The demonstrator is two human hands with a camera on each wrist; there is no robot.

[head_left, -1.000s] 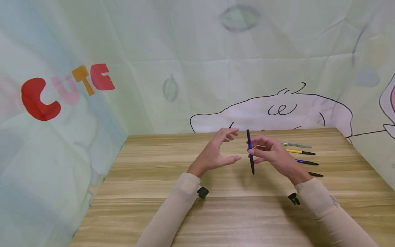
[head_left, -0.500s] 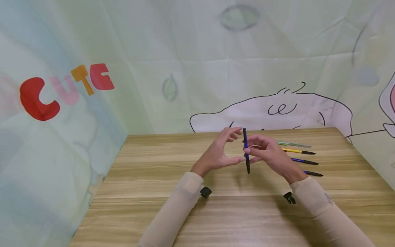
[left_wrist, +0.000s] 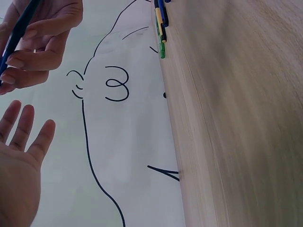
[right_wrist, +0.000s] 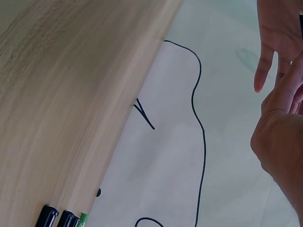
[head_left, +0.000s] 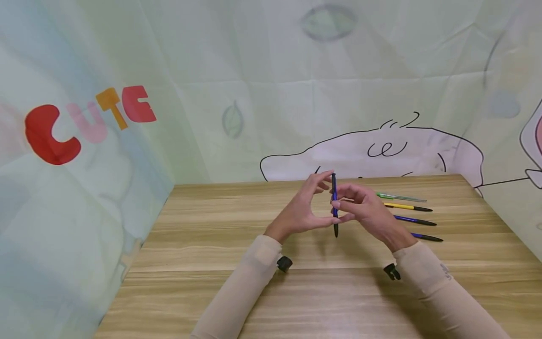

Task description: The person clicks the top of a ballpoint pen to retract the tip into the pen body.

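Note:
In the head view a blue pen (head_left: 334,189) with black ends stands nearly upright above the table. My right hand (head_left: 369,209) pinches it mid-length between thumb and fingertips. On its other side is my left hand (head_left: 301,208), thumb and forefinger spread in a C. Its forefinger tip lies by the pen's top and its thumb tip near the lower part; whether they touch it I cannot tell. In the left wrist view the pen (left_wrist: 18,33) slants across the right fingers, while the left hand (left_wrist: 19,177) shows straight fingers. The right wrist view catches both hands at its right edge.
Several pens lie in a column on the wooden table (head_left: 203,254), right of the hands: a clear green pen (head_left: 402,197), a yellow and black pen (head_left: 407,207), and two blue and black pens, one (head_left: 415,220) behind the other (head_left: 427,237). A printed cloth (head_left: 211,132) hangs behind.
My right hand has carried the pen slightly left and turned it more upright. My left hand has shifted a little right, bringing its fingertips up to the pen.

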